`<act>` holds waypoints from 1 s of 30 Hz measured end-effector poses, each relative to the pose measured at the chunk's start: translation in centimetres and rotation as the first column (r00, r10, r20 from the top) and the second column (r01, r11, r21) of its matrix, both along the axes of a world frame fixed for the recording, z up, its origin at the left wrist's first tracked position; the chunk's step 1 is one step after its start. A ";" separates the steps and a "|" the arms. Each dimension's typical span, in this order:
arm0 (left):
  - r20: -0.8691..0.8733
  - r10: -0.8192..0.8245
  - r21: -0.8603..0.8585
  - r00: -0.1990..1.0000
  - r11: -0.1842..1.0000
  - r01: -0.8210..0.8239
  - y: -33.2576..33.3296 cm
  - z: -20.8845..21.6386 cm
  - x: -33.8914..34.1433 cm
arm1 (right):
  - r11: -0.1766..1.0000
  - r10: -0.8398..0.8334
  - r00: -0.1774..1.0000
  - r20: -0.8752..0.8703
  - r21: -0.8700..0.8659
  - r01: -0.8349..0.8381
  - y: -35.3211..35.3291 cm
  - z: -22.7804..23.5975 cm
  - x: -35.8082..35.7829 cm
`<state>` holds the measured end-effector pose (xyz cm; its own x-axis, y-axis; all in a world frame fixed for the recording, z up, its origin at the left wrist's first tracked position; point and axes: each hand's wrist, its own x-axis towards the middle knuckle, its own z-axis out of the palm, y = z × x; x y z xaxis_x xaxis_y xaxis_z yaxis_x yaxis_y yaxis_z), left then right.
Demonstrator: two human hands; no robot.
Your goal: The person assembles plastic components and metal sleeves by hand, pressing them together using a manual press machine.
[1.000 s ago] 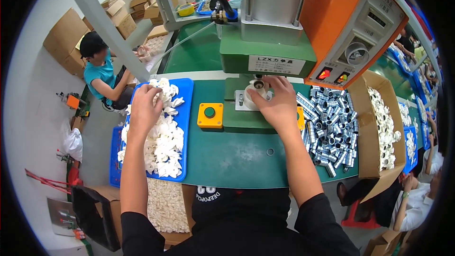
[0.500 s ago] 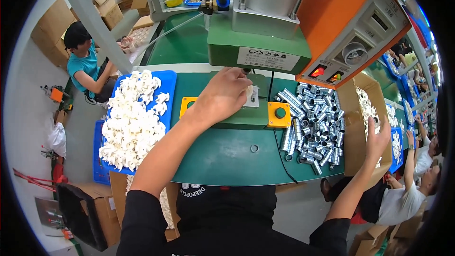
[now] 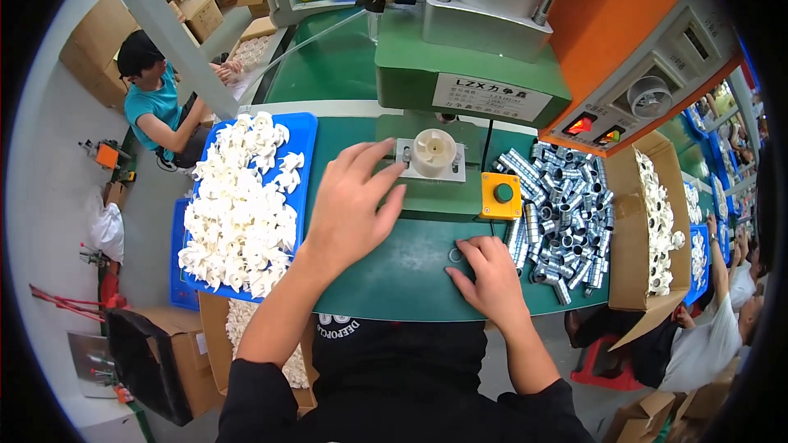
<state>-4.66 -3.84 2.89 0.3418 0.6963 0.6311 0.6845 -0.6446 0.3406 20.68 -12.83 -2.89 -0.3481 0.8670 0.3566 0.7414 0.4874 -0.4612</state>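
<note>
My left hand [image 3: 349, 197] is over the near left side of the green press base, its fingers apart and nothing in them. Beside its fingertips, a round cream plastic holder with inner ribs [image 3: 435, 152] stands on the metal plate [image 3: 458, 169] under the press head [image 3: 468, 86]. My right hand [image 3: 490, 279] lies low over the green table, thumb and fingers apart. Just at its fingertips is a thin metal ring [image 3: 455, 255], lying flat on the table. A yellow button box with a green button [image 3: 501, 194] sits between the right hand and the press.
A blue tray [image 3: 305, 148] of white vaned plastic parts stands to the left. Shiny metal sleeves [image 3: 566, 221] are heaped at the right, beside a cardboard box [image 3: 628, 238] with white parts. The orange control cabinet [image 3: 632, 41] overhangs the back right. A co-worker [image 3: 160, 111] sits far left.
My left hand has drawn back from the press plate, uncovering the cream holder. My right hand has moved left from the cardboard box to the ring on the table. The view has shifted slightly.
</note>
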 end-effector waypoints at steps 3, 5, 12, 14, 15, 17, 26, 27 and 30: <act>-0.018 0.084 -0.010 0.996 0.996 -0.084 -1.6 -1.0 -2.5 | 1.000 0.011 1.000 0.015 0.002 -0.011 0.7 -0.3 -0.1; -0.083 0.177 -0.032 0.981 0.983 -0.180 -2.2 -2.0 -3.7 | 0.999 0.044 0.999 -0.026 0.000 -0.044 1.1 0.0 -0.3; -0.029 0.199 0.029 0.980 0.980 -0.198 -2.4 -3.2 -4.1 | 0.996 -0.059 0.902 -0.428 0.034 0.081 7.3 4.5 -3.1; -0.015 0.193 0.024 0.981 0.981 -0.193 -2.4 -3.2 -3.9 | 0.993 -0.107 0.869 -0.483 -0.005 0.120 10.0 5.6 -3.5; -0.010 0.204 0.013 0.979 0.979 -0.204 -2.4 -3.3 -4.0 | 0.993 -0.104 0.868 -0.486 0.000 0.119 10.9 6.1 -4.3; 0.000 0.193 0.019 0.981 0.981 -0.193 -2.4 -3.5 -3.9 | 0.973 -0.181 0.631 -0.755 -0.232 0.001 12.3 7.0 -5.5; -0.023 0.227 0.010 0.974 0.974 -0.227 -2.7 -3.5 -3.7 | 0.980 -0.093 0.307 -0.947 -0.141 -0.137 10.2 6.5 -5.3; -0.043 0.227 0.008 0.973 0.974 -0.227 -2.7 -3.3 -3.6 | 0.992 -0.089 0.305 -0.948 -0.111 -0.056 9.4 6.6 -4.6; -0.112 0.222 0.001 0.969 0.975 -0.223 -2.9 -2.9 -3.5 | 0.935 -0.193 0.914 -0.356 0.217 0.282 7.8 5.4 0.2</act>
